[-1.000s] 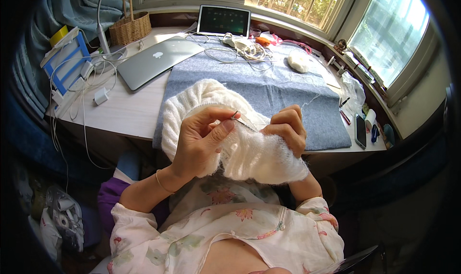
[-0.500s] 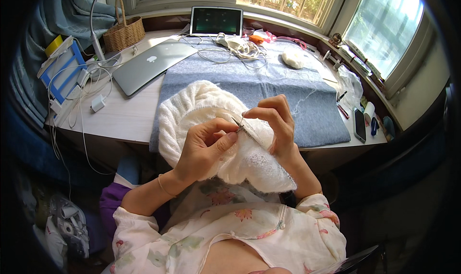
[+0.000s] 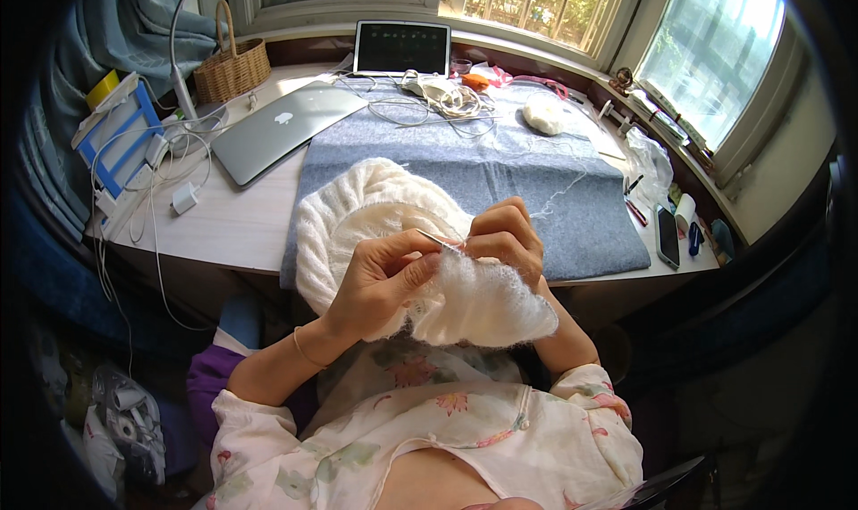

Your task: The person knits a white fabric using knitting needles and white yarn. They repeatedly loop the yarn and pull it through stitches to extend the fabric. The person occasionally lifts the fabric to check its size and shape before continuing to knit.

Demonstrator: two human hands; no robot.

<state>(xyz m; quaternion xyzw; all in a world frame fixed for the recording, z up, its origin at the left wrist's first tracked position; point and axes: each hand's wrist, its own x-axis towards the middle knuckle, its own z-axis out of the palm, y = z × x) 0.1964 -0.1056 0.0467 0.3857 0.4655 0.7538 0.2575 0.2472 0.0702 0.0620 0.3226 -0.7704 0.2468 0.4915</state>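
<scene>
Sunlit windows are lighting a desk spread with a grey-blue mat. Both hands are working white knitting, which is bunching just beneath the fingers. The left hand is pinching a thin needle (fingertips together); the right hand is clamping the fabric edge beside it.

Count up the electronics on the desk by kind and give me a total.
Laptop: 1
Tablet: 1
Phone: 1
White charger: 1
Total: 4
</scene>
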